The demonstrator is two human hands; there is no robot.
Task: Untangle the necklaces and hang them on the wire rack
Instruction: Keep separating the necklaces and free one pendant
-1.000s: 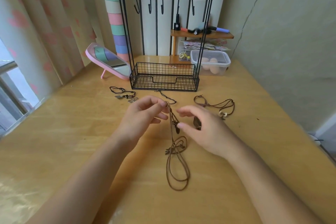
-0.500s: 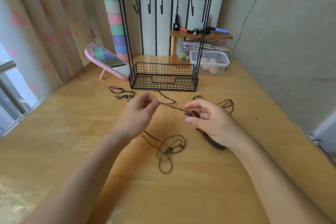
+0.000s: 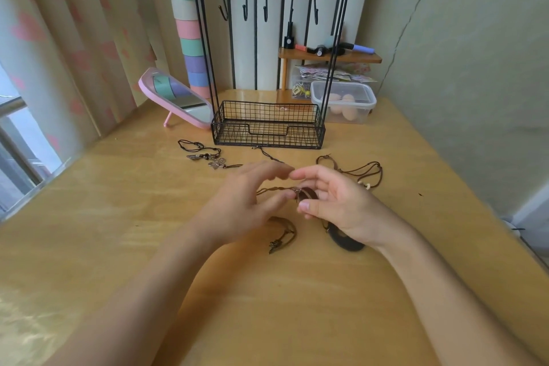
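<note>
Brown cord necklace (image 3: pixel 269 189): held just above the surface (image 3: pixel 118 246), between both hands. Right hand (image 3: pixel 341 205): thumb and fingers pinch its dark pendant (image 3: pixel 310 194). Left hand (image 3: pixel 243 205): has closed in on the right, fingertips nearly meeting, where half a second ago a taut length of cord parted them; fingers blurred, so its grip on the cord cannot be told. Slack loop (image 3: pixel 283 235): drawn shorter, lying just nearer than the hands. Wire rack (image 3: pixel 267 128): beyond the hands. Black charm necklace (image 3: pixel 205 154): beyond the left hand, unmoved. Beaded brown necklace (image 3: pixel 359 175): just beyond the right hand, unmoved.
</note>
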